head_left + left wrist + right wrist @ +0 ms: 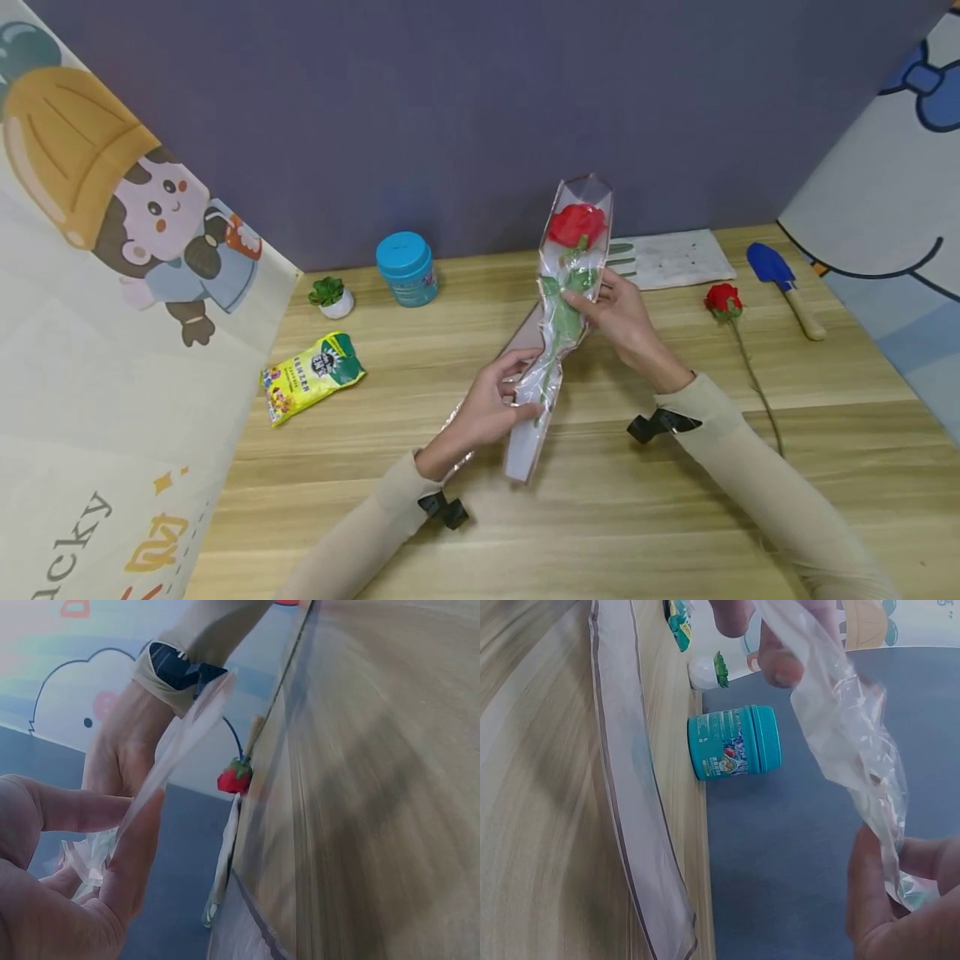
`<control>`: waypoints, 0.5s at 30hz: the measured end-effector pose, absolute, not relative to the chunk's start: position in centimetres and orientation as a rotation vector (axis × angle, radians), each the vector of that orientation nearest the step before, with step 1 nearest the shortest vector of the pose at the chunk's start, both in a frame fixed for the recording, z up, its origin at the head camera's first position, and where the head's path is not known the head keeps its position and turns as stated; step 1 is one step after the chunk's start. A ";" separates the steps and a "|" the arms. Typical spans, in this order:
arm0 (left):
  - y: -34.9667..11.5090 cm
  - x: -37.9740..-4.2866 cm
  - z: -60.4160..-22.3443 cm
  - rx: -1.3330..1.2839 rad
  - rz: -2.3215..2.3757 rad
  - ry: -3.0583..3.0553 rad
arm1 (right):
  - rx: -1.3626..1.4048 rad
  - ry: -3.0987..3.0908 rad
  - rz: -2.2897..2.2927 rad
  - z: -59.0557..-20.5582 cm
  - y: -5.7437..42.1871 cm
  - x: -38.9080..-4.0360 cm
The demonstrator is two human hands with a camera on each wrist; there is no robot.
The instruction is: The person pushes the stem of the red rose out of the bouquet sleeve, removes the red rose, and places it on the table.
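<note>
A red rose (577, 225) in a clear wrapping sleeve (537, 385) with a white back is held up over the table, bloom away from me. My left hand (491, 400) pinches the lower part of the sleeve, thumb on the front. Higher up, my right hand (618, 317) grips the sleeve's right side beside the leaves, with its thumb across the front. In the right wrist view the crinkled sleeve (847, 727) runs between both hands. A second flat sleeve (641, 795) with a dark border lies on the table beneath.
On the left are a yellow-green packet (311, 377), a small potted succulent (332, 297) and a blue jar (407, 268). Toward the right lie a white cloth pouch (675, 258), another red rose (723, 300) with a long stem, and a blue trowel (786, 287). A dark wall (375, 125) stands behind.
</note>
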State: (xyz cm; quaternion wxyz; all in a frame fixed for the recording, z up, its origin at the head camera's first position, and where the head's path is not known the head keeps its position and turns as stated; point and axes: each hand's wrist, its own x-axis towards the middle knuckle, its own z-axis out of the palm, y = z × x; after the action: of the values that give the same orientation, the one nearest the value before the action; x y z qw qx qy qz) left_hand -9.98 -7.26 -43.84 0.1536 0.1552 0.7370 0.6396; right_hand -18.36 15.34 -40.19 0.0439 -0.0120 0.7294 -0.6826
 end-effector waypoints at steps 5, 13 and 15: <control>-7.1 -10.3 -43.8 0.425 1.824 2.106 | -0.059 2.233 -2.048 -40.2 15.3 -18.3; -7.1 -10.5 -43.7 0.409 1.829 2.110 | -0.054 2.271 -1.906 -40.6 15.1 -17.6; -7.1 -10.5 -43.7 0.410 1.845 2.103 | -0.076 2.274 -1.873 -40.7 15.0 -17.4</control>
State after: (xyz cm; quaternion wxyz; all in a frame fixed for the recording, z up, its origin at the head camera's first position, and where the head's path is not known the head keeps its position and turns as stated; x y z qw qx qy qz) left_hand -10.51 -7.09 -43.66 0.1563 0.1431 0.7346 0.6445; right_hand -17.42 14.97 -40.66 0.0971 -0.0256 0.7680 -0.6325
